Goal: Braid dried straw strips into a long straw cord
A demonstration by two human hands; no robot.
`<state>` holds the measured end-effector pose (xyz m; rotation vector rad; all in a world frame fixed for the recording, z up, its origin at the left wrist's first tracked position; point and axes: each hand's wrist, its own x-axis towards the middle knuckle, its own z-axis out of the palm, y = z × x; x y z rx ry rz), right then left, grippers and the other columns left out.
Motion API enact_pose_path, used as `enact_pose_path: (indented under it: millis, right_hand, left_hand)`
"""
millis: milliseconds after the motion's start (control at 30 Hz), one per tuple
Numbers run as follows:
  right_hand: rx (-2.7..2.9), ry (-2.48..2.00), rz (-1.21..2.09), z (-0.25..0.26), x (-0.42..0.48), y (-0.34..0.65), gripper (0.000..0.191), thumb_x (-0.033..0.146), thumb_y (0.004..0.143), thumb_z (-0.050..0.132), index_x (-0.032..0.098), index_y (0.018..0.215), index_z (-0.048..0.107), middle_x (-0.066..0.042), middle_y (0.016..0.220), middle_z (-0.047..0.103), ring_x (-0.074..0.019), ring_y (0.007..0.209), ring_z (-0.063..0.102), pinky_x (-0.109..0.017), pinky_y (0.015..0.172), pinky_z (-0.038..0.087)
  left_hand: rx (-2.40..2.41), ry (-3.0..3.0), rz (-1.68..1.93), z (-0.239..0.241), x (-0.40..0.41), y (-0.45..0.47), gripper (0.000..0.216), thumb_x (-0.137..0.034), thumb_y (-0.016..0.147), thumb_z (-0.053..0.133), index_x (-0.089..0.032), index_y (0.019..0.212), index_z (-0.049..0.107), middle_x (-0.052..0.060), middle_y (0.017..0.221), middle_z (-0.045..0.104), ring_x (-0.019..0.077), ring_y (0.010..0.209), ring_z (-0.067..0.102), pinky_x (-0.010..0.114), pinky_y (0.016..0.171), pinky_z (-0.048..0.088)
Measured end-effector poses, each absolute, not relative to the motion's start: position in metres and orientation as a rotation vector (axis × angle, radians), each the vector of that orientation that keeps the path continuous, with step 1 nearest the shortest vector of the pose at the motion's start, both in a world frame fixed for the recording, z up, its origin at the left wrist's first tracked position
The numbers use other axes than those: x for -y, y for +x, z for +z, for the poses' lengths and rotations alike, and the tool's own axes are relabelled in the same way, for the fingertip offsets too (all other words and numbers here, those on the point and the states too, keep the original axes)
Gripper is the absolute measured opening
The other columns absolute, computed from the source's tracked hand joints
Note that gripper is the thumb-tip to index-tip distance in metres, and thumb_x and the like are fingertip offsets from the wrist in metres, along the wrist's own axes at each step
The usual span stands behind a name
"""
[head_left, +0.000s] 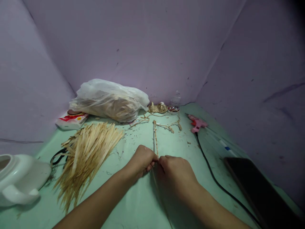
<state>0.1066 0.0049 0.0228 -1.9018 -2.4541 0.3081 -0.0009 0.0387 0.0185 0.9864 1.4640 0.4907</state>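
A thin tan braided cord (156,140) runs down the middle of the green surface, its far end near a small white patch. My left hand (144,158) pinches the cord's near end with closed fingers. Right beside it, almost touching, my right hand (176,168) is also closed on the cord, knuckles up. Below the hands a loose pale strand (163,203) trails towards me. The fingertips are partly hidden. To the left lies a fanned bundle of dry flat straw strips (91,156).
A white plastic bag (109,100) lies along the back wall, beside a small woven piece (158,108). On the right are a pink glue gun (196,123) with a black cable and a dark flat device (257,190). A white ceramic vessel (22,178) stands at the left.
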Motion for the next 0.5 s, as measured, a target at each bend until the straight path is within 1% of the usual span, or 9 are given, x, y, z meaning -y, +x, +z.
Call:
enact_pose_path:
  millis: [133, 233, 300, 333, 367, 433, 500]
  right_hand:
    - [2.564, -1.884, 0.369, 0.021, 0.001, 0.1, 0.026, 0.012, 0.073, 0.043, 0.016, 0.081, 0.068, -0.011, 0.075, 0.068, -0.0184, 0.06, 0.06, -0.027, 0.049, 0.028]
    - [2.59, -1.822, 0.479, 0.029, 0.004, 0.109, 0.019, 0.016, 0.068, 0.05, 0.015, 0.069, 0.068, -0.01, 0.067, 0.067, -0.0181, 0.056, 0.058, -0.026, 0.048, 0.03]
    - [2.572, -1.703, 0.732, 0.039, 0.0, 0.124, 0.011, 0.019, 0.062, 0.056, 0.017, 0.058, 0.066, -0.005, 0.056, 0.064, -0.0151, 0.05, 0.055, -0.024, 0.045, 0.03]
    - [2.502, -1.655, 0.896, 0.044, -0.004, 0.132, 0.01, 0.02, 0.062, 0.058, 0.018, 0.056, 0.065, -0.003, 0.052, 0.061, -0.0129, 0.047, 0.053, -0.023, 0.044, 0.03]
    - [2.378, -1.641, 1.055, 0.049, -0.009, 0.139, 0.012, 0.023, 0.064, 0.056, 0.017, 0.057, 0.064, -0.001, 0.048, 0.058, -0.0108, 0.043, 0.051, -0.021, 0.042, 0.03]
    - [1.936, -1.759, 1.278, 0.054, -0.019, 0.147, 0.016, 0.026, 0.071, 0.051, 0.016, 0.069, 0.064, 0.0, 0.045, 0.055, -0.0087, 0.037, 0.046, -0.019, 0.037, 0.031]
    - [1.545, -1.757, 1.41, 0.051, -0.028, 0.146, 0.017, 0.023, 0.072, 0.049, 0.014, 0.08, 0.061, 0.001, 0.05, 0.056, -0.0083, 0.037, 0.047, -0.019, 0.036, 0.035]
  left_hand:
    - [-1.383, 0.991, 0.583, 0.01, -0.04, -0.002, 0.009, -0.004, 0.049, 0.048, -0.012, 0.045, 0.049, -0.005, 0.03, 0.035, 0.004, 0.029, 0.027, 0.019, 0.033, 0.017]
    - [-1.395, 1.0, 0.594, 0.005, -0.042, -0.004, 0.008, -0.004, 0.049, 0.052, -0.011, 0.048, 0.051, -0.005, 0.031, 0.038, 0.0039, 0.03, 0.028, 0.019, 0.034, 0.018]
    - [-1.381, 1.01, 0.575, 0.008, -0.043, -0.006, 0.008, -0.006, 0.051, 0.054, -0.011, 0.048, 0.05, -0.005, 0.032, 0.037, 0.0037, 0.03, 0.028, 0.019, 0.034, 0.017]
    - [-1.365, 1.015, 0.561, 0.01, -0.043, -0.007, 0.008, -0.006, 0.052, 0.054, -0.011, 0.047, 0.05, -0.005, 0.032, 0.037, 0.0035, 0.03, 0.028, 0.018, 0.034, 0.016]
    - [-1.35, 1.02, 0.544, 0.012, -0.043, -0.007, 0.008, -0.007, 0.053, 0.055, -0.011, 0.047, 0.05, -0.005, 0.032, 0.037, 0.0035, 0.03, 0.028, 0.018, 0.034, 0.016]
    - [-1.328, 1.03, 0.511, 0.017, -0.042, -0.009, 0.008, -0.009, 0.054, 0.055, -0.011, 0.048, 0.05, -0.005, 0.032, 0.037, 0.0034, 0.03, 0.028, 0.018, 0.034, 0.016]
    - [-1.307, 1.042, 0.494, 0.021, -0.042, -0.01, 0.007, -0.01, 0.054, 0.054, -0.011, 0.048, 0.05, -0.005, 0.032, 0.036, 0.0033, 0.03, 0.028, 0.018, 0.034, 0.016]
